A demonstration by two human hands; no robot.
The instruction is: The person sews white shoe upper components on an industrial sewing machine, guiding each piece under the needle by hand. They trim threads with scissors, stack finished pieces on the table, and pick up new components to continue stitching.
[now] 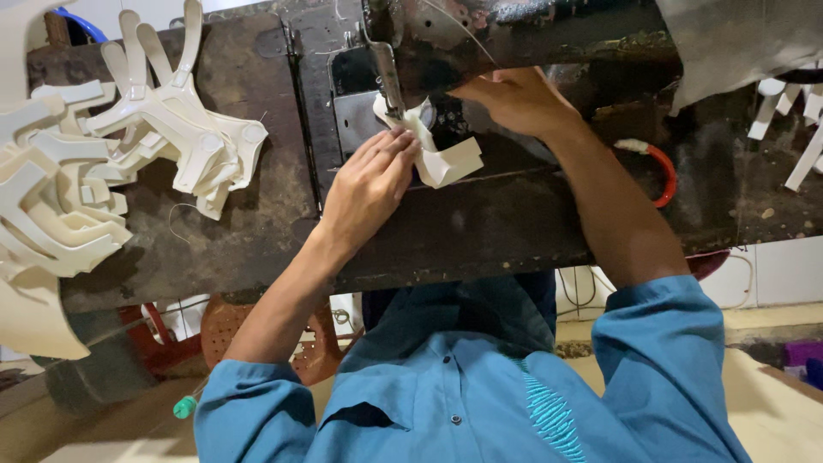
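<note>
Blue sleeves nearest, both hands' fingers on white strap under needle.

Heap of cream cut strap pieces on worn table; perhaps red cable.

Single head cam, no second view to overlap. Looks steeply down and back toward the wearer: blue shirt fills 6 o'clock, dark counter spans mid-frame, sewing machine at 12 o'clock. Close range, arm's reach.
</note>
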